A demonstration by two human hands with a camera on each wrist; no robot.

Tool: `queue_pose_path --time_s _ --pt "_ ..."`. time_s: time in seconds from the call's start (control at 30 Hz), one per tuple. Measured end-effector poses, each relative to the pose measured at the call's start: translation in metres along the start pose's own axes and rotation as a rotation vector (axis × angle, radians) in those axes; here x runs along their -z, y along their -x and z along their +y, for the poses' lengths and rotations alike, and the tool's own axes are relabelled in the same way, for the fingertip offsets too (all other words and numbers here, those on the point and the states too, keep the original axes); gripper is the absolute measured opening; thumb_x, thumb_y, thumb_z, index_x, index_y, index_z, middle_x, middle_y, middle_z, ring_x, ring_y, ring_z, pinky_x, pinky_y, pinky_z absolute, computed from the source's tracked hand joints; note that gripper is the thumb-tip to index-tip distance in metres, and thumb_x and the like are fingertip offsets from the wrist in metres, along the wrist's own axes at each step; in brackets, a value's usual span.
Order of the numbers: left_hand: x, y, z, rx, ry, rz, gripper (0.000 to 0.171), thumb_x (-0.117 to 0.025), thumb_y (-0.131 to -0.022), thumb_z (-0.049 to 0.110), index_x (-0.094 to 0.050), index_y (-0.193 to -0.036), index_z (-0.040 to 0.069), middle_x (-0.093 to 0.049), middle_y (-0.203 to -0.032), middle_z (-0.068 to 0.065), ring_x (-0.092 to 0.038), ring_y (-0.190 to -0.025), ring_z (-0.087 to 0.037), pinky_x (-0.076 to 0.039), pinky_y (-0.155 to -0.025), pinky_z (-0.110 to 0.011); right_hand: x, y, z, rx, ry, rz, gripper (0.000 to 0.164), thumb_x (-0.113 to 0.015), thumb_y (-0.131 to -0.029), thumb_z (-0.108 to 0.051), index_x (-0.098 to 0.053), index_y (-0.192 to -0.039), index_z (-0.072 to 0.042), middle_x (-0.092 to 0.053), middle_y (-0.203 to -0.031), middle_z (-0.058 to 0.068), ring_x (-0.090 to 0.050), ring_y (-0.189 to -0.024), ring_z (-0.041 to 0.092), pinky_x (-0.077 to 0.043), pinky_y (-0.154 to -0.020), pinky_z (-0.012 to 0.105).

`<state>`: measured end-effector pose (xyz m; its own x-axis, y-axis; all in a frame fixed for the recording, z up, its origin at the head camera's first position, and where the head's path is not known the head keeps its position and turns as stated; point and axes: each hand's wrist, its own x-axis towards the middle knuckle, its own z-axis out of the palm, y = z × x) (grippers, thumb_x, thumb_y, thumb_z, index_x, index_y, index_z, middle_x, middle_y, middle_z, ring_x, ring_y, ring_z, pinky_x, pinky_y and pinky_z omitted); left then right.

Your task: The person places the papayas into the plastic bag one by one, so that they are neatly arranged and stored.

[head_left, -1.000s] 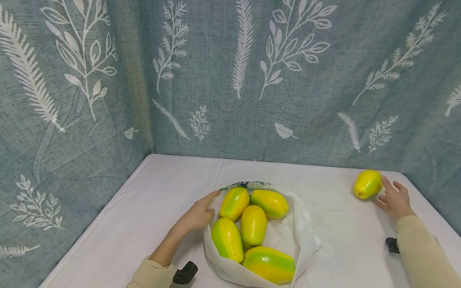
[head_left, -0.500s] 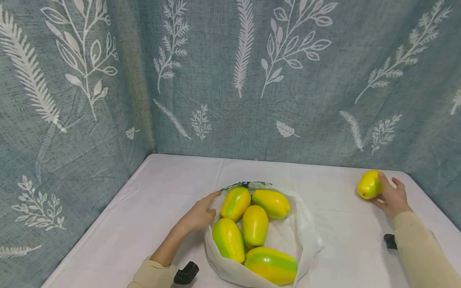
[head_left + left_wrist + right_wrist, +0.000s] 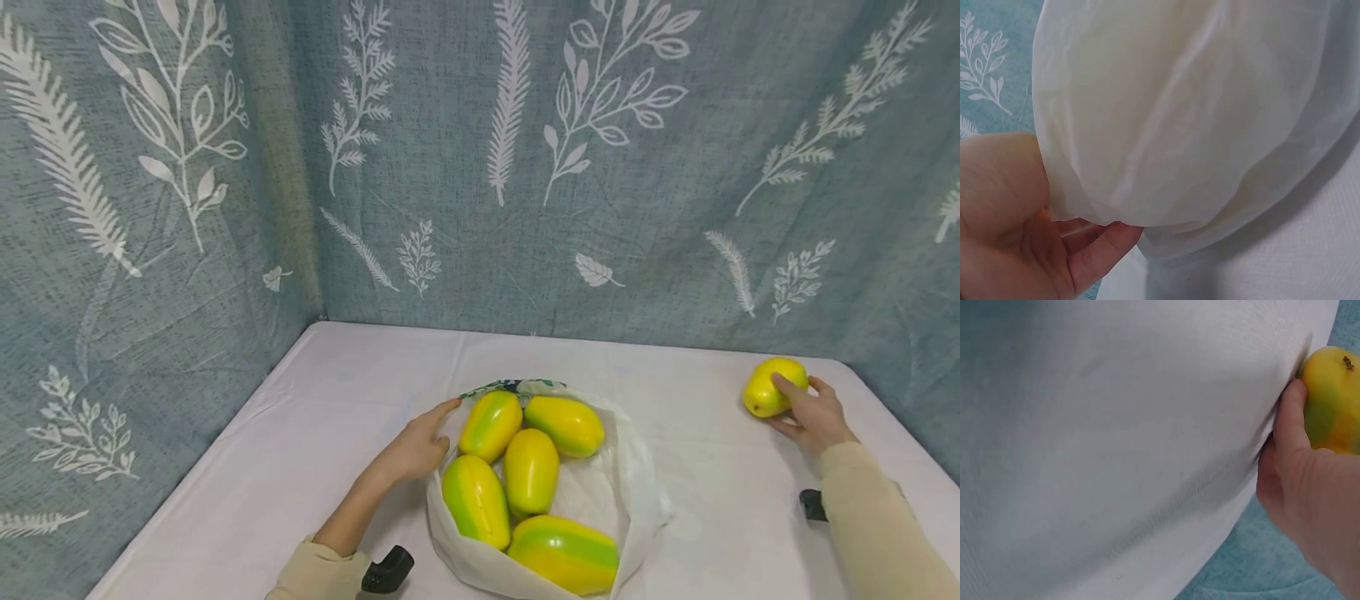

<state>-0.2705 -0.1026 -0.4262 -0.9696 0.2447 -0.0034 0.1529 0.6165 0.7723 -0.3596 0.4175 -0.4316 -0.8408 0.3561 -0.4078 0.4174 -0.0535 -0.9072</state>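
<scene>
A white plastic bag (image 3: 637, 483) stands wide open on the table, with several yellow-green papayas (image 3: 530, 472) inside. At its left rim my left hand (image 3: 411, 446) holds the bag's edge, the index finger lying along it. The left wrist view shows that hand's fingertips (image 3: 1119, 240) against the thin bag wall (image 3: 1179, 112). Far to the right, my right hand (image 3: 817, 417) grips a single papaya (image 3: 768, 392), thumb on its upper side and fingers low around it. In the right wrist view this papaya (image 3: 1329, 412) is partly cut off by the frame edge.
White cloth covers the table (image 3: 720, 500). A blue-grey curtain (image 3: 450, 267) with white leaf prints hangs along the back and both sides. Black wrist devices (image 3: 387, 569) sit below both sleeves. The lone papaya is near the table's back right corner.
My right hand has moved in from beside the lone papaya to grip it, and the papaya has turned slightly. The left hand and the bag stay where they were.
</scene>
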Motion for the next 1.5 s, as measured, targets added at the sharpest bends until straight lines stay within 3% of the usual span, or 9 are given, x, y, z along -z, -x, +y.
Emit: queue_pose_path --time_s 0.3,0.73,1.03,1.3,1.5 --pt "0.0 0.001 0.0 0.008 0.0 -0.001 0.055 -0.043 -0.085 -0.009 -0.039 -0.141 -0.005 -0.044 -0.138 -0.027 -0.04 -0.128 -0.042 -0.031 -0.104 -0.056 0.006 0.01 -0.002 0.009 -0.047 -0.086 0.112 -0.061 -0.082 -0.052 0.023 -0.148 -0.02 0.012 -0.156 0.019 -0.009 -0.141 0.035 -0.029 -0.102 0.043" --pt "0.002 0.0 0.0 0.012 -0.005 -0.004 0.055 -0.043 -0.087 -0.009 -0.037 -0.141 -0.006 -0.042 -0.139 -0.027 -0.039 -0.128 -0.042 -0.031 -0.104 -0.056 -0.004 0.03 -0.019 0.092 -0.032 -0.128 0.113 -0.064 -0.079 -0.051 0.018 -0.15 -0.024 0.015 -0.156 0.016 -0.01 -0.141 0.038 -0.032 -0.101 0.045" --pt "0.001 -0.002 -0.001 0.009 0.005 -0.008 0.056 -0.042 -0.085 -0.009 -0.037 -0.142 -0.006 -0.042 -0.14 -0.028 -0.038 -0.129 -0.042 -0.03 -0.104 -0.057 -0.009 0.052 -0.026 0.166 0.008 -0.207 0.11 -0.062 -0.083 -0.049 0.021 -0.15 -0.021 0.017 -0.154 0.021 -0.01 -0.14 0.042 -0.037 -0.097 0.043" --pt "0.001 -0.002 0.0 0.003 0.0 -0.01 0.057 -0.042 -0.085 -0.009 -0.036 -0.142 -0.006 -0.042 -0.139 -0.028 -0.038 -0.129 -0.043 -0.031 -0.104 -0.057 -0.012 0.07 -0.023 0.219 0.069 -0.257 0.104 -0.058 -0.089 -0.044 0.023 -0.149 -0.017 0.015 -0.153 0.026 -0.012 -0.138 0.045 -0.053 -0.083 0.033" --pt "0.001 -0.002 0.002 0.007 -0.004 -0.008 0.057 -0.043 -0.085 -0.009 -0.037 -0.141 -0.006 -0.041 -0.14 -0.028 -0.038 -0.129 -0.043 -0.031 -0.103 -0.058 -0.016 0.078 -0.019 0.231 0.068 -0.269 0.104 -0.06 -0.088 -0.045 0.022 -0.149 -0.024 0.014 -0.152 0.027 -0.011 -0.138 0.046 -0.047 -0.091 0.04"
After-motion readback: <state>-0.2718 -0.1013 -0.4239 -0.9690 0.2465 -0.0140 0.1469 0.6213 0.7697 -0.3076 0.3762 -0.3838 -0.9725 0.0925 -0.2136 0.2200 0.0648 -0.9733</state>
